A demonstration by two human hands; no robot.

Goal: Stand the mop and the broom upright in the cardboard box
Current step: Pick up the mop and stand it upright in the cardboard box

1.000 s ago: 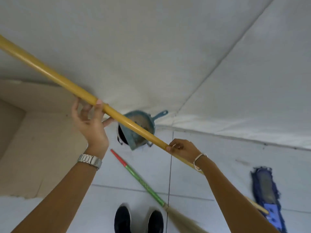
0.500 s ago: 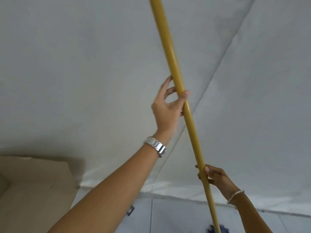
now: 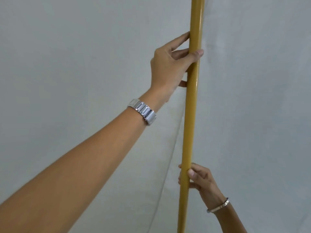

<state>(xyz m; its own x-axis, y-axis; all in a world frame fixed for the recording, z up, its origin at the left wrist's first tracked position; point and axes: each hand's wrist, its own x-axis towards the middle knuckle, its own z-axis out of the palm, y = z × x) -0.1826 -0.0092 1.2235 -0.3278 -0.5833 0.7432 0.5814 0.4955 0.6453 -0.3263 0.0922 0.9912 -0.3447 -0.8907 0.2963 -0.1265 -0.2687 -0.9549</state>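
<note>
The mop handle (image 3: 191, 115), a smooth yellow pole, is seen standing almost upright, leaning very slightly so that its top lies a little further right than its bottom; it runs out of view at both the upper and lower edges, so neither the mop head nor the pole's tip is shown. The pole is held in two places. Well up the handle, the left hand (image 3: 170, 68) is closed loosely round it from the left: the thumb (image 3: 196, 53) is laid across the near face, the fingers are wrapped behind, and one fingertip is seen touching the pole's left side above the thumb. A metal link watch (image 3: 143, 111) is worn on that wrist, and the bare forearm stretches down to the lower left corner. Lower on the handle, the right hand (image 3: 200, 180) is closed round it from the right, its thumb pressed on the near face and its fingertips showing past the pole's left side. A thin bangle (image 3: 218, 206) is worn on that wrist. Behind the handle only a pale grey wall (image 3: 67, 56) is visible, with a faint seam running just left of the pole
</note>
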